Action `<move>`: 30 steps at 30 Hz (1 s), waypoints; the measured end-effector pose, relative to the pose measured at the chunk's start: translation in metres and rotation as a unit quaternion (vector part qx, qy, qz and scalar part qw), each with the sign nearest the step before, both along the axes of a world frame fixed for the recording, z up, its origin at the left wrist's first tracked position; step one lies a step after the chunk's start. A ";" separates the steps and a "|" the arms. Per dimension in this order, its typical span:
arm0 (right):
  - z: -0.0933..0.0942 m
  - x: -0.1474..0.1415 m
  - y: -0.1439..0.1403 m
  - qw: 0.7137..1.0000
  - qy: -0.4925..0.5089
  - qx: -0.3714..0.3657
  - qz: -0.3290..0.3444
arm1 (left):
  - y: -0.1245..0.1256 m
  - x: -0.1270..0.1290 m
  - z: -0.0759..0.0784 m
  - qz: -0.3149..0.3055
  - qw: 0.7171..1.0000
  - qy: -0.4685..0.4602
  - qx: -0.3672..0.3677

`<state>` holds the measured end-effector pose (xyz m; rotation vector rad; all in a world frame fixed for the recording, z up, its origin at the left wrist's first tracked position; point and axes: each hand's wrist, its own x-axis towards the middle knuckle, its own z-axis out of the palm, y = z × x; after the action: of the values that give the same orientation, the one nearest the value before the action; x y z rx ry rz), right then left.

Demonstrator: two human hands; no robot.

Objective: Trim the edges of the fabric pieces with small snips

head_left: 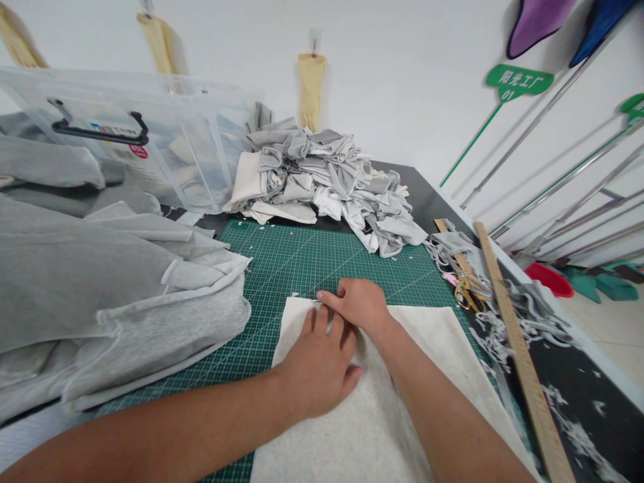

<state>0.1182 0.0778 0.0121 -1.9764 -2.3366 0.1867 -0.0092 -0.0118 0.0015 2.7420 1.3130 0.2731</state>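
A cream piece of cloth (402,416) lies flat on the green cutting mat (322,251), its far edge running across the mat. My left hand (322,362) rests on this cloth, fingers stretched toward the far edge and thumb out to the side. Just beyond its fingertips, my right hand (359,302) is closed at the cloth's edge, with the thumb pointing left. A tiny silvery tip shows by that thumb; what it belongs to is hidden in the hand. The two hands touch or nearly touch.
Grey garments (125,288) are heaped at the left, before a clear plastic box (196,154). Grey and white scraps (327,174) pile up behind the mat. To the right lie gold-handled scissors (465,294), a wooden ruler (518,335) and fabric trimmings (538,312).
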 end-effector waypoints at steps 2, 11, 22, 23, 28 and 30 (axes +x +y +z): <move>0.000 -0.001 -0.001 1.000 -0.001 0.011 0.007 | 0.000 0.000 0.000 -0.001 1.000 -0.001 -0.003; -0.005 0.001 0.000 0.999 0.026 0.027 0.021 | 0.000 -0.001 0.002 0.009 1.000 -0.008 0.003; -0.009 0.003 0.003 0.999 0.042 0.029 0.011 | -0.007 -0.007 0.002 0.060 0.998 0.033 0.004; -0.009 0.003 0.003 0.999 0.042 0.029 0.011 | -0.008 -0.006 0.002 0.067 0.997 0.038 0.003; -0.008 0.003 0.004 0.999 0.036 0.027 0.013 | -0.008 -0.005 0.003 0.068 0.996 0.056 -0.002; -0.008 0.003 0.004 0.999 0.033 0.025 0.016 | -0.007 -0.006 0.003 0.061 0.997 0.058 0.001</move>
<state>0.1216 0.0818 0.0043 -1.8827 -2.3089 0.1917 -0.0150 -0.0183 0.0049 2.7217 1.5112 0.1269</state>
